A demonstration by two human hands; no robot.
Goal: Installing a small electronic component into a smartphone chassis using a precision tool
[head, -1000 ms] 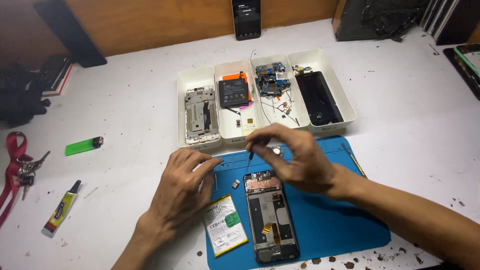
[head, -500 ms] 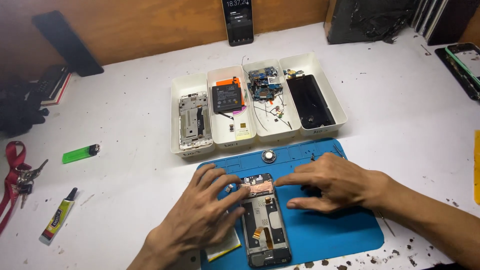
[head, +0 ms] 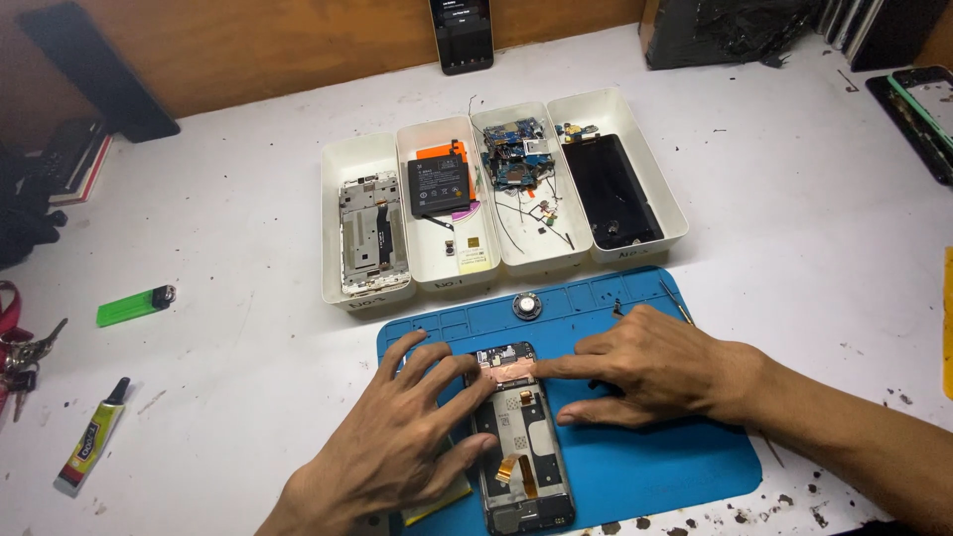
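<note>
We press both hands, left hand point(head: 397, 452) & right hand point(head: 650, 367), fingers spread flat, nothing gripped, on opened phone point(head: 518, 437) w/ copper foil point(head: 506, 369): thin, fragile, hold by frame edges.

At the far edge you have a dark phone screen point(head: 463, 32) standing upright; left of your mat lies a yellow-labelled glue tube point(head: 91, 440).

The far side of the blue rubber mat point(head: 645, 467) is being blocked by four white plastic trays point(head: 367, 159); bare white table point(head: 238, 248) is being left open leftward, past the green lighter point(head: 134, 306).
</note>
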